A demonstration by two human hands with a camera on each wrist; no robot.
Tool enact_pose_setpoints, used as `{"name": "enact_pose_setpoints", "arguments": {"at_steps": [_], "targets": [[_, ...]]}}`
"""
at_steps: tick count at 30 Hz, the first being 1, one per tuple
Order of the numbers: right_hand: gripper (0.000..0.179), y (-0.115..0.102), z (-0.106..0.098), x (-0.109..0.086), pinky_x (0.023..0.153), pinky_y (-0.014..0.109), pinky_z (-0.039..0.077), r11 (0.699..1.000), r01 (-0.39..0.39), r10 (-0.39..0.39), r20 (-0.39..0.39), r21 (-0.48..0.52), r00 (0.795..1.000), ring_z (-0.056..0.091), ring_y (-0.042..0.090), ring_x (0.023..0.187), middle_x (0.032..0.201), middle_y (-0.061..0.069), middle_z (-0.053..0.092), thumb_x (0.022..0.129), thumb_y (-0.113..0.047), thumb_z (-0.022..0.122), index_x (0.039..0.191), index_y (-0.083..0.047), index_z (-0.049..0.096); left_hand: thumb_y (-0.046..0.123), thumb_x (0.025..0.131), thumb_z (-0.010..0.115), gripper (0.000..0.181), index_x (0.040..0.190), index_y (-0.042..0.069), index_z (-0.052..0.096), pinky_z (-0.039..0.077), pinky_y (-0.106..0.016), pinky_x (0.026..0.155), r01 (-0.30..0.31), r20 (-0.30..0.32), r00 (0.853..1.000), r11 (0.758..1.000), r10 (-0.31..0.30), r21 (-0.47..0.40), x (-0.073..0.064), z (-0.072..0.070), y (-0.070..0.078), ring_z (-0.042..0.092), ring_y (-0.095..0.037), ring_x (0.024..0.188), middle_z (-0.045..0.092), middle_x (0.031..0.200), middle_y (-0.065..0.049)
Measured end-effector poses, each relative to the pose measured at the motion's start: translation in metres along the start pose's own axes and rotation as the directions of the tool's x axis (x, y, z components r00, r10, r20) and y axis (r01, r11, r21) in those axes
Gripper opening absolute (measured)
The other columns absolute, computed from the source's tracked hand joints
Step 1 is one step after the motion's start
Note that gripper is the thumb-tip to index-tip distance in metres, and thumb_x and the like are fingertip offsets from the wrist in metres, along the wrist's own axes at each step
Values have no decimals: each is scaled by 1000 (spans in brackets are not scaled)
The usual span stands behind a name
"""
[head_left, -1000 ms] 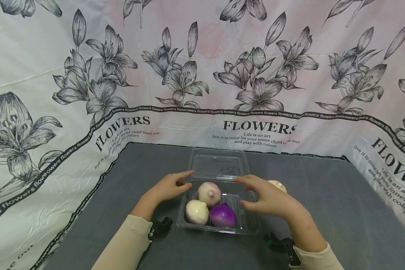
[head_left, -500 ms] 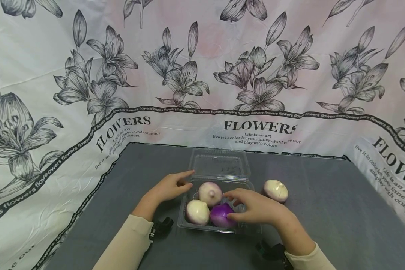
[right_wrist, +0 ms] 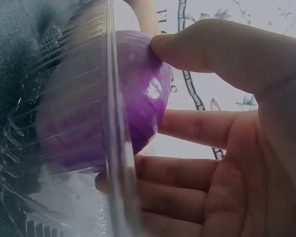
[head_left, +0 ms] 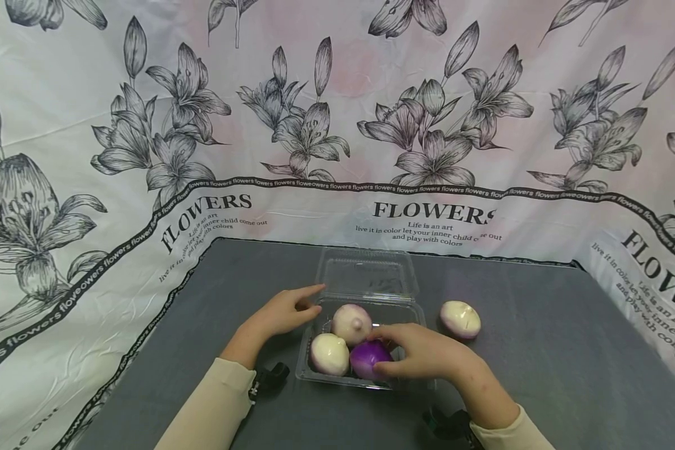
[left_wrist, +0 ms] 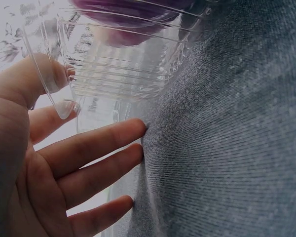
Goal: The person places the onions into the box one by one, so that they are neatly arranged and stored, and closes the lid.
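A purple onion (head_left: pixel 369 359) sits in the front right of a clear plastic clamshell box (head_left: pixel 360 382). My right hand (head_left: pixel 427 352) grips it, thumb on its near side and fingers at its far side; in the right wrist view the thumb (right_wrist: pixel 180 49) presses on the onion's skin. Beside it in the box lie a pale onion (head_left: pixel 329 354) at front left and a whitish-purple onion (head_left: pixel 351 325) behind. At the box's left edge my left hand (head_left: pixel 278 312) touches the clear plastic with thumb and forefinger, its other fingers (left_wrist: pixel 98 145) extended down to the cloth.
The box's clear lid (head_left: pixel 365 274) lies folded back behind it. A cut-looking white and purple onion (head_left: pixel 460 319) lies on the grey cloth (head_left: pixel 540 350) to the right. A flower-printed curtain (head_left: pixel 315 212) hangs behind and at both sides.
My right hand has moved left and down into the box, from above its right side to the purple onion, uncovering the onion at right. My left hand has stayed in place.
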State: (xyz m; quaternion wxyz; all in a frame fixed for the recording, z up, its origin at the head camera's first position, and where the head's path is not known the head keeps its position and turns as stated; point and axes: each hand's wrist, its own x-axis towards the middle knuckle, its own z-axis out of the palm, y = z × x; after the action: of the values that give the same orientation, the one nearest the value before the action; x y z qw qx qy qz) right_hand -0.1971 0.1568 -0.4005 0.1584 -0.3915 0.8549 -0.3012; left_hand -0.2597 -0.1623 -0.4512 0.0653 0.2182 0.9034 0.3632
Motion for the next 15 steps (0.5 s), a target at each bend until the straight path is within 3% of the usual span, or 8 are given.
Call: {"name": "enact_pose_setpoints", "arguments": {"at_steps": [7,15], "targets": [[48,-1,-2,-1,91,39,53,998,3,-5,-32,-61,999,63,9,106,119,-7,67,92,-37,76,132,-13,67,30,103,65,58,157,20,47,55,-47,88,-7,-7,1000,1000,7,4,2,2,-4,68,-23,109,73,119,-7],[47,-8,-8,-7,92,38,52,991,7,-23,-111,-137,994,62,13,108,120,-5,66,90,-35,78,129,-11,67,29,103,65,58,157,20,47,55,-47,89,5,-9,1000,1000,-5,-2,2,2,-3,68,-24,110,72,119,-6]]}}
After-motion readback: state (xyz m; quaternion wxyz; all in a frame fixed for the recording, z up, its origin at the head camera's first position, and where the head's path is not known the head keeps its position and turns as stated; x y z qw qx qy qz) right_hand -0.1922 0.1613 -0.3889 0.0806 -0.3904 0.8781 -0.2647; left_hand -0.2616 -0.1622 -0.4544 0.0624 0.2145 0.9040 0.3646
